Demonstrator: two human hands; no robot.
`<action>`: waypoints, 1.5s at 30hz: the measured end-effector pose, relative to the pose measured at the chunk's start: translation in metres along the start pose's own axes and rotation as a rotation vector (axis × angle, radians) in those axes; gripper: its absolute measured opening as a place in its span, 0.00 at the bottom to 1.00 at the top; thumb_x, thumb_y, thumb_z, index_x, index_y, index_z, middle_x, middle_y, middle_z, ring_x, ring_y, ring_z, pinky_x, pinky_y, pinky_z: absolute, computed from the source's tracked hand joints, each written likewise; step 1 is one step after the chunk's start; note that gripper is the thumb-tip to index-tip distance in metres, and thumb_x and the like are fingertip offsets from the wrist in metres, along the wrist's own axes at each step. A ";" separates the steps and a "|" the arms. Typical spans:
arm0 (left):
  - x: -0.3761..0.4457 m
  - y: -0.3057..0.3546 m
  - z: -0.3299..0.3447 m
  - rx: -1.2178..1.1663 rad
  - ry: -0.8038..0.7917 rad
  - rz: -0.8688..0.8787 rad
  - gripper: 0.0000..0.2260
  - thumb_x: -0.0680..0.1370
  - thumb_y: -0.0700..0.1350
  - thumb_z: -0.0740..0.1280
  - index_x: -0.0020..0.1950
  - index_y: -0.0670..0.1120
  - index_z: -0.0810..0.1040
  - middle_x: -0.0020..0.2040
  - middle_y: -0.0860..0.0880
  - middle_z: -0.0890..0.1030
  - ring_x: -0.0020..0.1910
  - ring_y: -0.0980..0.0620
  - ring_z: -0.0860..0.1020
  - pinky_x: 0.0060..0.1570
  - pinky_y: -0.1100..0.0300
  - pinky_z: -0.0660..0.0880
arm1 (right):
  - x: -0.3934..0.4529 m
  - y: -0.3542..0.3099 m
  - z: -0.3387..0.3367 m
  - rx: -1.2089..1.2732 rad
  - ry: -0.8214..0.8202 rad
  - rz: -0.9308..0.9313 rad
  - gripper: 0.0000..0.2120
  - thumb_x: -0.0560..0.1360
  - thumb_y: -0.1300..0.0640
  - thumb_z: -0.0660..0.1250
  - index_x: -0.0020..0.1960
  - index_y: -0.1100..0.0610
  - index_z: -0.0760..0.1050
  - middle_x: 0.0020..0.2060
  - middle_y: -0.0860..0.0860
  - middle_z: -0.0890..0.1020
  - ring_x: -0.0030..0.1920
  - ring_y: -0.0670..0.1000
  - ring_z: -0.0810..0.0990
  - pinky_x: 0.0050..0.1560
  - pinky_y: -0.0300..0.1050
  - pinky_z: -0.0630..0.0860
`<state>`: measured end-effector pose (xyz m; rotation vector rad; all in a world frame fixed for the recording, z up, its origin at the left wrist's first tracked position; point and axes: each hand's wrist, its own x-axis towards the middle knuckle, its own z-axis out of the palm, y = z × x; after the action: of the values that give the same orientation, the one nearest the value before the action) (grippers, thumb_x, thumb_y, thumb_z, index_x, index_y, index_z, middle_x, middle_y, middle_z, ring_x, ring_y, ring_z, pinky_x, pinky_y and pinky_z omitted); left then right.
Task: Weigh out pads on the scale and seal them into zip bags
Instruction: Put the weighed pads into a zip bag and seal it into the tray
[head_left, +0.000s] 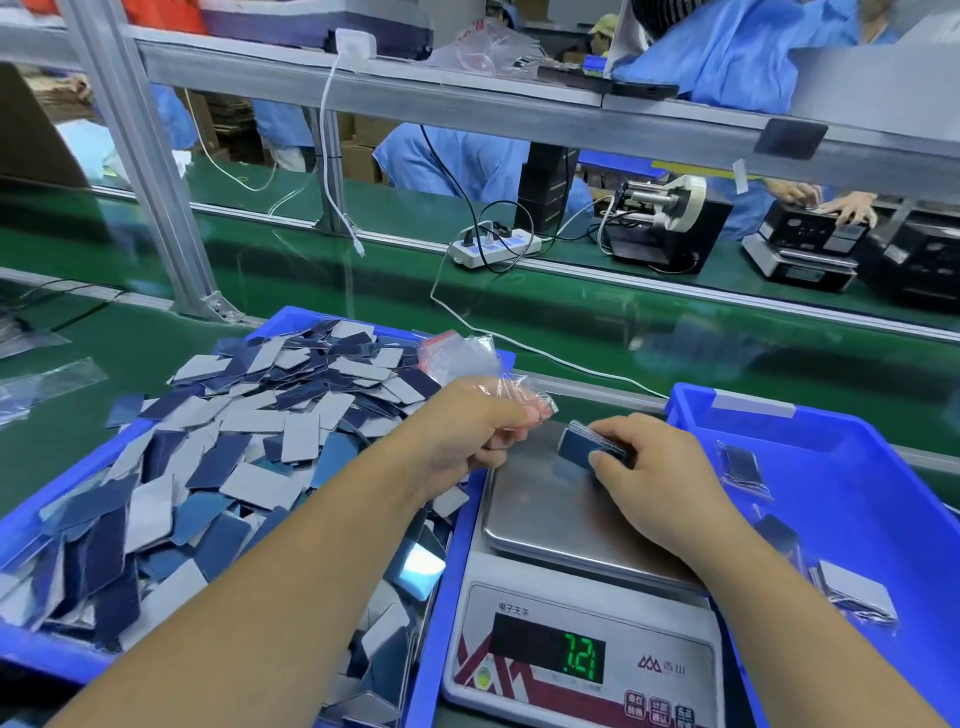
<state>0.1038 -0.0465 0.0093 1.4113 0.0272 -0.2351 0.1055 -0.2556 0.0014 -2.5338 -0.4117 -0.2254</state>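
Observation:
A digital scale (550, 525) with a steel pan stands in front of me; its green display (581, 663) reads 7.21. My right hand (644, 475) grips a small stack of blue pads (576, 446) at the pan's far edge. Just left of it, my left hand (467, 423) is closed on a clear zip bag (524, 397) with a red strip. A blue bin (31, 525) on the left is heaped with loose blue and grey pads (249, 447). More empty zip bags (457, 351) lie on that heap's far right.
A second blue bin (852, 467) on the right holds a few filled bags (743, 467). Beyond runs a green conveyor belt (623, 317) with a white cable, a power strip (493, 247) and a label dispenser (665, 223). An aluminium post (156, 182) rises at left. Other workers sit opposite.

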 end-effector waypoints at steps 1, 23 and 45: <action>-0.001 0.000 0.000 0.020 -0.015 0.003 0.09 0.78 0.36 0.69 0.38 0.43 0.81 0.29 0.49 0.73 0.25 0.56 0.62 0.23 0.66 0.57 | 0.000 0.000 0.000 -0.022 -0.009 -0.003 0.11 0.77 0.56 0.67 0.56 0.47 0.81 0.46 0.43 0.79 0.48 0.47 0.75 0.49 0.41 0.67; 0.004 -0.002 0.004 -0.048 0.096 0.012 0.11 0.78 0.51 0.71 0.38 0.49 0.87 0.30 0.54 0.68 0.25 0.58 0.60 0.22 0.66 0.56 | -0.010 -0.023 -0.005 0.676 0.045 -0.067 0.16 0.72 0.53 0.66 0.48 0.29 0.80 0.39 0.40 0.84 0.32 0.40 0.77 0.35 0.34 0.75; -0.008 0.003 0.012 -0.025 -0.163 0.094 0.06 0.76 0.50 0.69 0.42 0.53 0.85 0.34 0.56 0.74 0.30 0.56 0.59 0.28 0.65 0.55 | -0.007 -0.019 0.001 0.688 0.163 -0.055 0.20 0.78 0.63 0.68 0.47 0.35 0.81 0.39 0.43 0.85 0.30 0.46 0.78 0.34 0.39 0.77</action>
<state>0.0955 -0.0571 0.0154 1.3611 -0.1696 -0.2707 0.0924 -0.2418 0.0079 -1.8182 -0.4081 -0.2563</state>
